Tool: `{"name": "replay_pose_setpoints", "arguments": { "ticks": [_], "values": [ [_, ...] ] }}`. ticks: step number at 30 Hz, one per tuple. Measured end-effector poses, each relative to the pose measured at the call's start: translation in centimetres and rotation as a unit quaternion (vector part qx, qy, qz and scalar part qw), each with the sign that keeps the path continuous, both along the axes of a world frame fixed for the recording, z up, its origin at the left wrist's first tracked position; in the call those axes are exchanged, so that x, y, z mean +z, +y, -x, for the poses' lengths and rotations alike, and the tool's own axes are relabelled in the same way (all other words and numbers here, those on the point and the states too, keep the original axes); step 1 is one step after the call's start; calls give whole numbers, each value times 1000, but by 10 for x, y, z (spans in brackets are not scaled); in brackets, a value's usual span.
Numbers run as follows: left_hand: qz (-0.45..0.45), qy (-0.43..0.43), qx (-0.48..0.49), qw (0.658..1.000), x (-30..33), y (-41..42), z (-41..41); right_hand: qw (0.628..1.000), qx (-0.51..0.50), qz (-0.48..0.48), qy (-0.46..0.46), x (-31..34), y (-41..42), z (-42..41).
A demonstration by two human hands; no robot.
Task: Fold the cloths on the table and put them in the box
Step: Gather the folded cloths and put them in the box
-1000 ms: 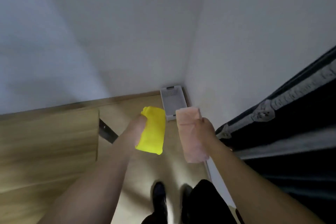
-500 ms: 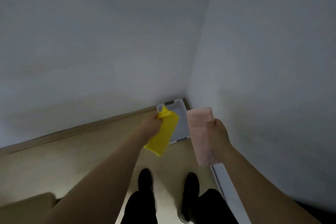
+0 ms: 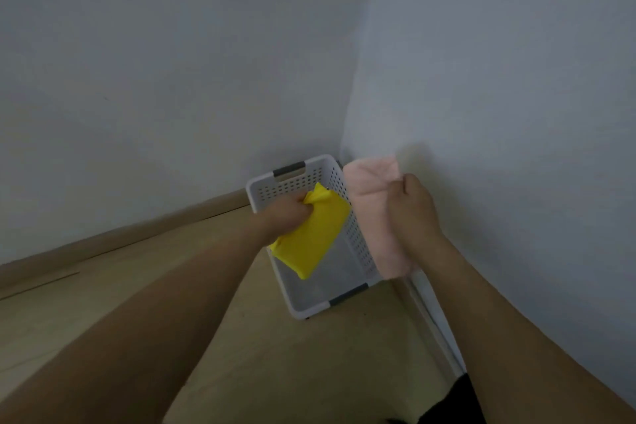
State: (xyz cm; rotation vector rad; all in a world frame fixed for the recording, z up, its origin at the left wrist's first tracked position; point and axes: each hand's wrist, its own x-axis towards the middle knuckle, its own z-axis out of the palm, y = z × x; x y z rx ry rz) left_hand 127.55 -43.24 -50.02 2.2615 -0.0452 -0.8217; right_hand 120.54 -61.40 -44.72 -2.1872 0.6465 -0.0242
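Folded bright yellow cloth (image 3: 311, 236), long axis slanting down-right, gripped in left hand (image 3: 287, 217) above white perforated plastic box (image 3: 358, 244) in floor corner. Folded pale pink towel (image 3: 377, 213), roughly upright, clutched by right hand (image 3: 411, 210) just beside the box's right wall.

Two bare forearms, with no sleeves, watch or rings showing, reached in from the bottom edge. Below the right hand (image 3: 411, 213), near the right forearm, a patch of black clothing (image 3: 457, 403) showed at the bottom edge.
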Motion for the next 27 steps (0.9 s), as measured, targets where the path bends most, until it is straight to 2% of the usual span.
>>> {"name": "replay_pose_setpoints", "arguments": {
  "ticks": [3, 5, 8, 13, 20, 27],
  "values": [
    [7, 7, -34, 999, -37, -5, -11, 997, 35, 65, -21, -5, -8, -21],
    [-10, 22, -56, 998, -48, -7, -11, 996, 39, 69, -48, 3, -11, -30],
    [-40, 74, -99, 992, -61, -14, -3, 994, 61, 85, -12, -5, -9, -24],
    [-108, 97, -179, 973, -86, -33, 2, 990, 100, 101, 9, -19, -8, -23],
    [-177, 79, -273, 942, -96, -57, 8, 990, 97, 97, 24, -23, -21, -21],
    [-232, 84, -310, 918, -135, -66, 10, 986, 125, 98, 42, -37, -28, -28]
  ]
}}
